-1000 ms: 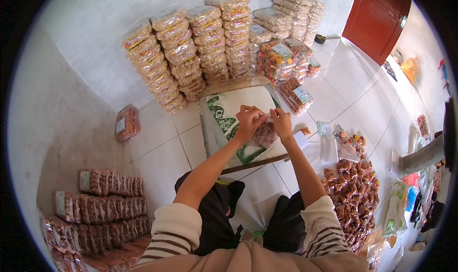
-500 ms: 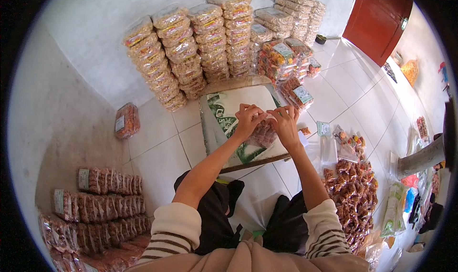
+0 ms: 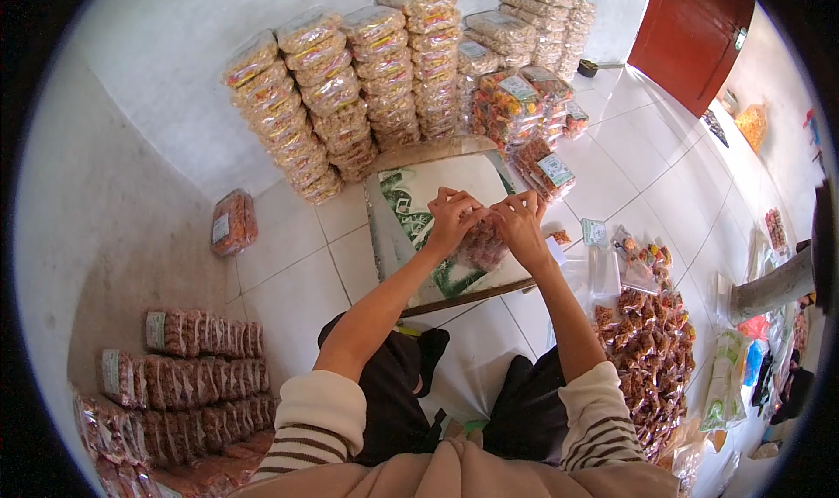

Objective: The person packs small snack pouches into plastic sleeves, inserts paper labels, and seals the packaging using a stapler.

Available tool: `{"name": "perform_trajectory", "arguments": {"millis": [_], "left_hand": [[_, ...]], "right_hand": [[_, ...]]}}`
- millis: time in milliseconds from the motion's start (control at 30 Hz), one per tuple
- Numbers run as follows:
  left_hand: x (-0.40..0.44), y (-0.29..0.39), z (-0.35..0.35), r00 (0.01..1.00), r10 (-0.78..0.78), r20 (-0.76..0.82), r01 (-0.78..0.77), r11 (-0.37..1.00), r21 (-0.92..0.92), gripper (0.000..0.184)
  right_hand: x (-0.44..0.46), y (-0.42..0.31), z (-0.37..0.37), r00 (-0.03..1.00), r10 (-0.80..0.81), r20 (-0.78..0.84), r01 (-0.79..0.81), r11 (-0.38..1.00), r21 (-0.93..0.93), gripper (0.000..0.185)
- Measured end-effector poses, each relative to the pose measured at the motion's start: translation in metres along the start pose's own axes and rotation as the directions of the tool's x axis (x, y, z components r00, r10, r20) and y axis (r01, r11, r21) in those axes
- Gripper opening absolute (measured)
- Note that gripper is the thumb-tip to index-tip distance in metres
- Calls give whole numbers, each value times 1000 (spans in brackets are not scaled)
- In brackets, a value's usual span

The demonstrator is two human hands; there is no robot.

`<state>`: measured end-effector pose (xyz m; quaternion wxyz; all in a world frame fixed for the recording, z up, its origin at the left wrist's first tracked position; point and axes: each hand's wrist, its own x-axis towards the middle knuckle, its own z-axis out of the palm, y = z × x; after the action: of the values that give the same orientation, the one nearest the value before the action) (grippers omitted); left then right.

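A clear plastic bag of reddish-brown snacks (image 3: 481,246) rests on a low table (image 3: 411,281) with a white and green printed cover. My left hand (image 3: 455,218) pinches the bag's upper edge on the left. At the same edge, my right hand (image 3: 521,225) is closed on the plastic from the right. The two hands nearly meet above the bag, and they partly hide its top.
Stacks of bagged pale snacks (image 3: 315,79) stand along the wall behind the table. Labelled packs (image 3: 544,170) sit beyond its right corner. Small wrapped snacks (image 3: 647,358) are piled on the floor at right, and rows of packed bags (image 3: 188,376) at left.
Both hands stay at the bag's top edge, with only slight finger movement. The bag's body looks a little more upright, and the camera has shifted slightly.
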<state>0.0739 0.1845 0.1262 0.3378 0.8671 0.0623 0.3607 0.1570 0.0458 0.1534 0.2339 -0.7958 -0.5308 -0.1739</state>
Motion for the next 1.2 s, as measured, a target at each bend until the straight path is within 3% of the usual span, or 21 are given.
{"name": "perform_trajectory", "arguments": {"millis": [133,267,333,467,667,767,800,1000,1067,1200], "left_hand": [[-1,2,-2,1000,12,-14,-10,994,108,23],[-2,11,-1,993,-31,-116,38,998,57,23],[-2,11,-5,999,-33,-39,35,996,76,22],[-2,8,-5,999,7,-48,-2,995,95,21],[0,7,-3,1000,-6,-7,7,991,130,19],[2,1,-2,991,-62,115,41,984,174,21],[3,1,-2,981,-140,137,118,980,161,21],[12,-6,-4,874,-400,276,349,912,216,31],[13,-7,-5,851,-442,285,388,893,226,34],[20,-16,-4,724,-551,415,504,833,226,40]], "right_hand": [[1,-1,4,995,24,-97,-26,999,-20,12],[2,-2,3,991,102,-83,-98,994,48,7],[2,0,7,986,150,-76,-139,981,134,7],[3,6,11,969,244,-27,-225,928,297,8],[3,2,16,935,346,76,-353,901,252,8],[4,-4,18,916,400,3,-382,872,307,11],[4,-3,16,917,399,4,-381,873,306,11],[0,-2,-7,991,128,-29,-122,981,153,21],[-2,0,-9,998,-52,-36,53,998,22,29],[-2,-1,-10,990,-124,-62,122,992,-42,30]]}}
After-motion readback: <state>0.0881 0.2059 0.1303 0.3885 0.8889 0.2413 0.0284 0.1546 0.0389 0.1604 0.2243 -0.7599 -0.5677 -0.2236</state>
